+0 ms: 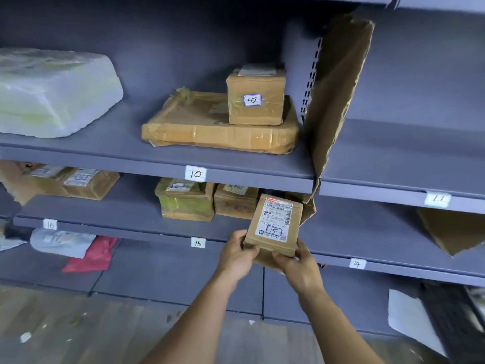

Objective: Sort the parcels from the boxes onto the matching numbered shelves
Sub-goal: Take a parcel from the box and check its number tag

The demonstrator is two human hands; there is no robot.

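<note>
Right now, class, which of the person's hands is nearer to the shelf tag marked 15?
The left. The left hand grips the parcel just right of the tag marked 15; the right hand grips the parcel's far side, farther away.

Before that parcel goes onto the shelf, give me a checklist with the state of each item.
1. Number on the held parcel reads 15: ok.
2. Shelf tag 15 sits on the edge just left of the parcel, so the shelf matches: ok.
3. Grip: left hand and right hand both hold the parcel's lower end: ok.
4. Free space: bare shelf in front of the brown parcel and green-taped parcel: ok.
5. Torn cardboard divider close at the right, may snag: cannot tell.
</note>
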